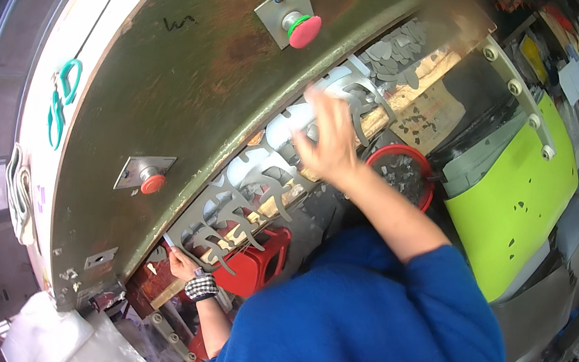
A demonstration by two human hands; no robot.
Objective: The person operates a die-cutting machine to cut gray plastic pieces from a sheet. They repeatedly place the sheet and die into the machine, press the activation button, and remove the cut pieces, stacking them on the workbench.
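A long grey sheet with shapes cut out of it, its edge a row of curved prongs point(230, 206), lies along the bench under the machine's green beam. My left hand point(183, 265) is at its near left end, fingers closed on the sheet's edge. Over the middle of the sheet is my right hand point(332, 139), smeared by motion, its thumb apart from the fingers and nothing seen in it. Pale rounded patches point(247, 166) show among the prongs. Beyond my right hand, many loose grey cut pieces point(395, 51) are heaped on the bench.
The green machine beam point(192, 86) carries a pink push button point(304, 31) and a red push button point(152, 183). Green-handled scissors point(60, 104) hang at left. Beside my right arm stand a red tub point(430, 167) of scraps and a lime-green sheet point(525, 192). A red stool point(251, 268) is below the bench.
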